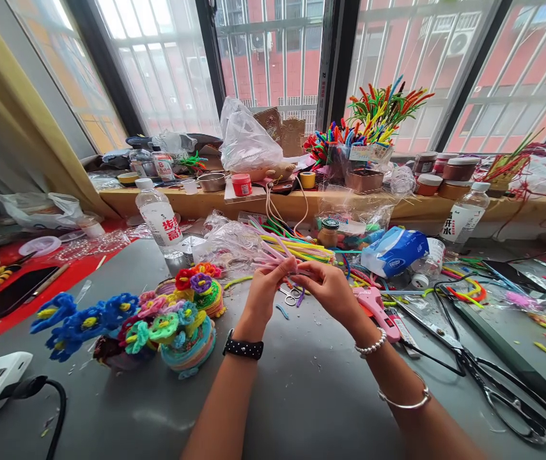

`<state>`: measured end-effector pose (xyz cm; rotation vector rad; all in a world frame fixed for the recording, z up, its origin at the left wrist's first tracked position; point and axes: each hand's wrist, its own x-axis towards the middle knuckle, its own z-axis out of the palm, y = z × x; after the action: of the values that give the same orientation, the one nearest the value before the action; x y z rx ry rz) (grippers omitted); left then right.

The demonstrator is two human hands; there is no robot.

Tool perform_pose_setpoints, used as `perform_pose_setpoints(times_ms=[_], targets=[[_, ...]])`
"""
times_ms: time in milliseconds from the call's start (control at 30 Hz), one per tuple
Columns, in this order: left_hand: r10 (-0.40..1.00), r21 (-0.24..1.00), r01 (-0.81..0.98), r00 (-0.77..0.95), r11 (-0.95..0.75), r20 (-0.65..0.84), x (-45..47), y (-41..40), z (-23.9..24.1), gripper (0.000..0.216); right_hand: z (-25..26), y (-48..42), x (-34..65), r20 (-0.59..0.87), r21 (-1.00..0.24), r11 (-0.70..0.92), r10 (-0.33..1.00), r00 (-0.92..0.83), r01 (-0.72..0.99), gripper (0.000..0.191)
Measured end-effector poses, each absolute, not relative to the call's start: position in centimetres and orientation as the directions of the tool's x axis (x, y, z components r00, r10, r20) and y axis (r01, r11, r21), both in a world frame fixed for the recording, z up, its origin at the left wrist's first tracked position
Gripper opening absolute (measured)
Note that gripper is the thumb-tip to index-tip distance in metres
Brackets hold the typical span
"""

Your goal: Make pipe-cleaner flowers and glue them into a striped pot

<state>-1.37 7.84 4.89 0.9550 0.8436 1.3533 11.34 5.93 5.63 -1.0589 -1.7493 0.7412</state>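
My left hand (264, 289) and my right hand (329, 287) meet above the grey table (302, 390), both pinching a bundle of pink pipe cleaners (269, 255) that sticks up and to the left between the fingers. A black watch sits on my left wrist, a pearl bracelet and a silver bangle on my right. Just behind the hands lie small scissors (292, 295) and a pile of yellow, green and pink pipe cleaners (296, 246).
Pipe-cleaner flowers in little baskets (177, 322) stand at the left. A pink glue gun (373, 305) and large black scissors (498, 383) lie at the right. Water bottles (159, 220), a tissue pack (392, 251) and jars crowd the window ledge (263, 203).
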Motion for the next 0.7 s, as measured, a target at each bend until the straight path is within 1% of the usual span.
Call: perform_pose_setpoints(times_ms=[133,333,500,600,700], targets=[[0.996,0.901,-0.433,0.087,0.024,0.015,-1.31,7.65,5.23,0.018,5.49,6.21,11.5,0.413,-0.815,0.468,0.882,-0.224,0.341,0.029],[0.996,0.916,-0.401,0.077,-0.011,0.046,-1.19,7.7,5.19,0.019,5.29,6.21,11.55,0.41,-0.799,0.471,0.881,-0.235,0.374,0.023],[0.997,0.939,-0.343,0.065,-0.005,0.029,-1.21,7.73,5.1,0.023,5.52,5.88,11.54,0.424,-0.74,0.487,0.873,-0.241,0.465,0.018],[0.999,0.948,-0.317,0.045,0.032,-0.018,-1.2,7.68,5.11,0.025,5.4,5.71,11.36,0.441,-0.661,0.494,0.865,-0.24,0.566,0.018],[0.997,0.947,-0.313,-0.004,0.073,-0.078,-1.15,7.72,4.93,0.026,5.05,5.54,11.04,0.492,-0.488,0.511,0.831,-0.26,0.708,0.022]])
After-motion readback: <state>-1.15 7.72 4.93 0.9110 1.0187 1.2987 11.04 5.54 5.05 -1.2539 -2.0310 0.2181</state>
